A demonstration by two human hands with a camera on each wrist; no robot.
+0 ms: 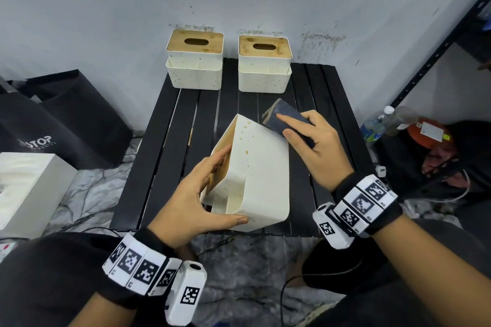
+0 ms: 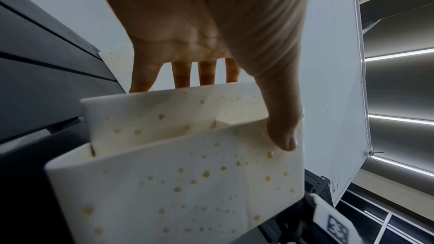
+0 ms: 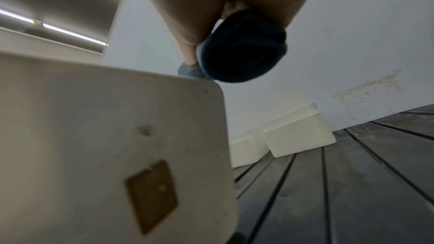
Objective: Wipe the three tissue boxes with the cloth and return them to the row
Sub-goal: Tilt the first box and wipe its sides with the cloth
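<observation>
A cream speckled tissue box (image 1: 255,167) is tipped on its side over the black slatted table (image 1: 164,125), its wooden lid facing left. My left hand (image 1: 202,194) grips it, thumb (image 2: 281,136) on the near side wall, fingers on the lid. My right hand (image 1: 305,138) holds a folded dark blue cloth (image 1: 284,119) against the box's far upper corner (image 3: 206,88); the cloth (image 3: 244,51) shows bunched under the palm. Two more tissue boxes with wooden lids (image 1: 195,61) (image 1: 264,65) stand upright at the table's back edge by the wall.
A black bag (image 1: 66,119) and a white box (image 1: 26,186) sit on the floor at the left. Bottles (image 1: 377,122) and a dark metal shelf upright (image 1: 435,53) stand at the right. Cables lie on the marbled floor near my knees.
</observation>
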